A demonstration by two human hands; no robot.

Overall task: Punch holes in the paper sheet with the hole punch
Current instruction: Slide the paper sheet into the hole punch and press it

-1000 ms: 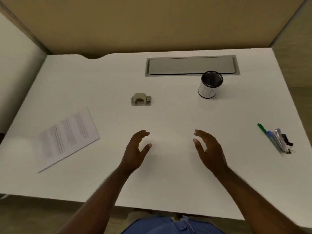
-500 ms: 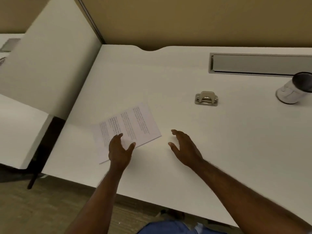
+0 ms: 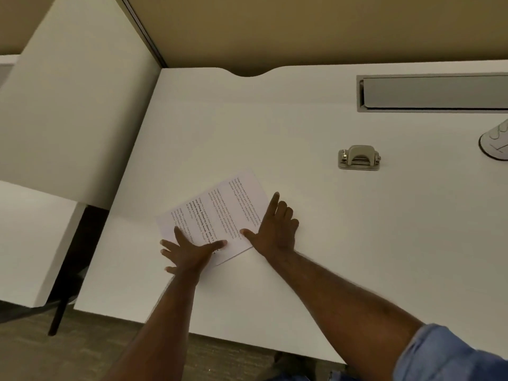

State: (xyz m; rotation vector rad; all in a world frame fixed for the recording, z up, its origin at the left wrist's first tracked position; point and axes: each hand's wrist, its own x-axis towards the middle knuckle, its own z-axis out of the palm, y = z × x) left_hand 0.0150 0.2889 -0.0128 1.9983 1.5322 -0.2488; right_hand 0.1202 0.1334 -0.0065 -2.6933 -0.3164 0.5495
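A printed paper sheet [image 3: 220, 213] lies flat and skewed on the white desk [image 3: 330, 229], left of centre. My left hand [image 3: 189, 251] rests flat on its near left corner, fingers spread. My right hand [image 3: 275, 229] lies flat along its right edge, thumb on the sheet and index finger pointing away. Neither hand grips anything. The metal hole punch [image 3: 359, 158] stands further back and to the right, apart from both hands.
A white cup [image 3: 494, 144] shows at the right edge. A grey cable tray lid [image 3: 434, 92] is set into the desk's back. A white partition panel [image 3: 77, 111] rises along the desk's left side, with a neighbouring desk [image 3: 24, 237] beyond.
Both hands have moved forward and come down flat on the paper sheet. The camera has swung further left, so the cup is nearly out of view.
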